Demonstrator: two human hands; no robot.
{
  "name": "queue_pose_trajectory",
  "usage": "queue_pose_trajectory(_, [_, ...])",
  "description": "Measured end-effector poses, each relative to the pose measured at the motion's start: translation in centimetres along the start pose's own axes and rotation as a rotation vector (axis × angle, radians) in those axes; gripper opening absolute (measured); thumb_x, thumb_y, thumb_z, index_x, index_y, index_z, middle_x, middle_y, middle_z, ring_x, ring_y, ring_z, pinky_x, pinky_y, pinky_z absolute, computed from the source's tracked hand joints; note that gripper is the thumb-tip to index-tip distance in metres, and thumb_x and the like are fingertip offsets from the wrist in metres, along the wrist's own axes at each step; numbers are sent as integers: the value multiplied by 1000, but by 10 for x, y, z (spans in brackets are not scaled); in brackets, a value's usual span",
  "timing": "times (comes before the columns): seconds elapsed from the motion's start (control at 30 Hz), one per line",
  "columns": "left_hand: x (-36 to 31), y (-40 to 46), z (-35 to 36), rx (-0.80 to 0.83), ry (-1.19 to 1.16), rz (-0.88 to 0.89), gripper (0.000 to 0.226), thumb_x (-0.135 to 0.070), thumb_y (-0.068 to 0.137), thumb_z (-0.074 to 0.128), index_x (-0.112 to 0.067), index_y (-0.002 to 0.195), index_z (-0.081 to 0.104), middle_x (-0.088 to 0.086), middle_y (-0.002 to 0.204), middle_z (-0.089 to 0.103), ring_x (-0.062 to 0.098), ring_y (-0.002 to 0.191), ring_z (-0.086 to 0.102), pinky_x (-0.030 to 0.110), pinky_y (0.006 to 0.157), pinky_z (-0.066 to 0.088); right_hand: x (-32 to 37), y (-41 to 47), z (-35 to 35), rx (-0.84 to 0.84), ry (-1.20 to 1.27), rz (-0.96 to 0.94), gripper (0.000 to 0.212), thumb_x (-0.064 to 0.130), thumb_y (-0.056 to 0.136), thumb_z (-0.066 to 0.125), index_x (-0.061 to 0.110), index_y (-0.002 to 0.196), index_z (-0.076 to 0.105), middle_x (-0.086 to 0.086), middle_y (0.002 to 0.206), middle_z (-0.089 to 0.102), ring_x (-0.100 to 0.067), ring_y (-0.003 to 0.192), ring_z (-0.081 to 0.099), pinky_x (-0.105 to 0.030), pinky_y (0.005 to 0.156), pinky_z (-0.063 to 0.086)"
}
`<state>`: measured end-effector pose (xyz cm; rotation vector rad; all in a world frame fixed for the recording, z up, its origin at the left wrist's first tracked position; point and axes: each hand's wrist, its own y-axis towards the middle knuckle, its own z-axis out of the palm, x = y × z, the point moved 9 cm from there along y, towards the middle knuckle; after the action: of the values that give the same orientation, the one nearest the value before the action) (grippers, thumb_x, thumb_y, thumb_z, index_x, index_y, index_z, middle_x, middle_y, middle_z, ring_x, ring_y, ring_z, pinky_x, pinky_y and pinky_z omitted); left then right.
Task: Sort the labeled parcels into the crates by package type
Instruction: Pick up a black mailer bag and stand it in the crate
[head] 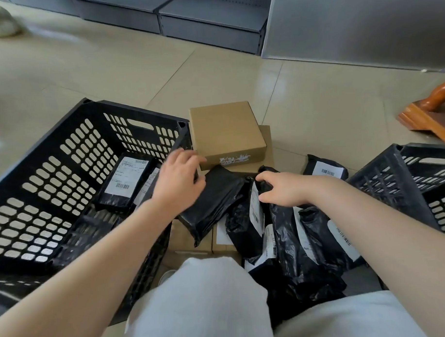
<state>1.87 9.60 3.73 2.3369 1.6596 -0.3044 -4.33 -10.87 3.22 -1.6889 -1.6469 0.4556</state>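
Observation:
A black crate point(38, 139) stands at the left with a labeled black mailer point(123, 182) lying inside it. A second black crate point(403, 179) sits at the right. Between them lies a pile of black plastic mailers point(294, 241) and flat brown boxes point(226, 131). My left hand point(179, 180) grips the upper end of a black mailer point(212, 201) beside the left crate's corner. My right hand point(285, 188) rests on the pile, fingers closed on the top of another black mailer point(246, 218) with a white label.
More brown boxes point(193, 235) lie under the pile near my knees. Another labeled mailer point(326, 168) lies behind the pile. Grey shelving bases point(211, 20) line the back, and an orange wooden furniture foot point(431, 115) stands at the far right on the tiled floor.

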Motion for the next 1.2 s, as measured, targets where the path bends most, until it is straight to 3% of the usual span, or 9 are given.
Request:
queue_pose_trajectory(0.13, [-17,-17,75,323,-139,-80,34,-42,97,53,-25,126,58,-5,129,57,19,125,49,39,104,43,-15,-1,5,42,19,35,63,34,101,46,26,156,19,-9,149,47,-26,130,52,-43,109,42])
queue_pose_trajectory(0.23, [-28,-31,120,522,-244,-174,39,-48,96,53,-22,125,56,-5,122,61,16,109,58,30,88,48,-22,-1,10,72,7,42,62,33,102,44,23,157,18,-7,125,62,-21,102,63,-34,88,49])
queue_pose_trajectory(0.33, [-32,-41,142,615,-242,-221,47,-51,95,55,-20,129,52,-2,125,58,16,107,58,26,83,44,-28,3,16,93,-12,43,60,34,101,45,22,155,22,-10,140,54,-26,123,55,-39,105,44])
queue_pose_trajectory(0.43, [-26,-48,153,678,-233,-325,45,-52,94,56,-16,121,51,0,109,62,15,94,59,28,73,46,-32,7,19,111,-17,55,61,35,101,46,21,155,22,-11,143,50,-28,127,52,-44,109,41])
queue_pose_trajectory(0.6, [-15,-58,164,674,-396,-545,41,-46,94,57,-13,116,47,3,95,62,13,75,56,26,60,43,-38,11,24,120,-5,71,54,35,99,47,18,149,31,-13,144,50,-29,129,51,-46,109,40])
queue_pose_trajectory(0.73, [-13,-65,173,647,-462,-579,26,-35,100,52,-12,113,51,1,86,57,14,70,52,26,59,42,-41,12,24,95,57,64,64,34,98,49,19,154,21,-14,146,48,-30,130,52,-48,110,40])
queue_pose_trajectory(0.93, [-10,-62,171,552,-636,-624,16,-27,95,55,-15,88,47,4,82,55,20,80,55,41,88,53,-48,12,24,89,66,74,73,33,99,48,21,158,8,-14,146,50,-29,132,52,-47,111,40])
queue_pose_trajectory(1.1, [-12,-63,165,542,-778,-675,16,-22,91,56,-15,79,49,4,76,50,19,73,51,35,76,51,-51,13,23,76,74,79,71,33,98,48,23,158,11,-12,144,52,-28,130,53,-46,110,42])
queue_pose_trajectory(1.2, [-19,-63,163,534,-991,-739,21,-15,91,55,-15,74,43,5,75,43,19,72,46,35,81,52,-53,14,25,83,75,84,72,34,97,48,24,158,11,-12,144,53,-28,131,53,-46,111,41])
